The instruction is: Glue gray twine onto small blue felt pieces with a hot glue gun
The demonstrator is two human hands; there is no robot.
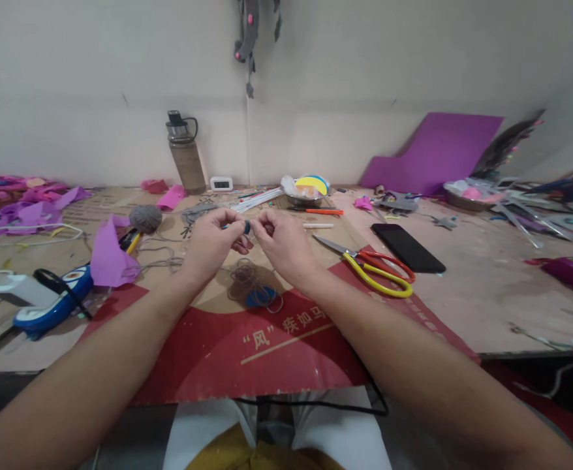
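Note:
My left hand (214,240) is closed in a pinch on a small dark blue piece (247,227), which shows at its fingertips. Close beside it, my right hand (286,248) is also pinched shut, its fingertips almost meeting the left ones. Whatever sits between the right fingers is too small to make out; it may be thread. Below both hands lies a loose tangle of grey yarn (244,273), partly over a flat blue oval piece (261,297). To the right, scissors (377,264) with red and yellow handles rest on the red printed board (208,356), blades partly apart.
A black phone (408,248) lies right of the scissors. Toward the back are a grey yarn ball (145,218), a bottle (186,156), a small white digital clock (221,183) and a metal bowl (306,199). Purple felt (113,254) and a blue-white device (56,303) lie left.

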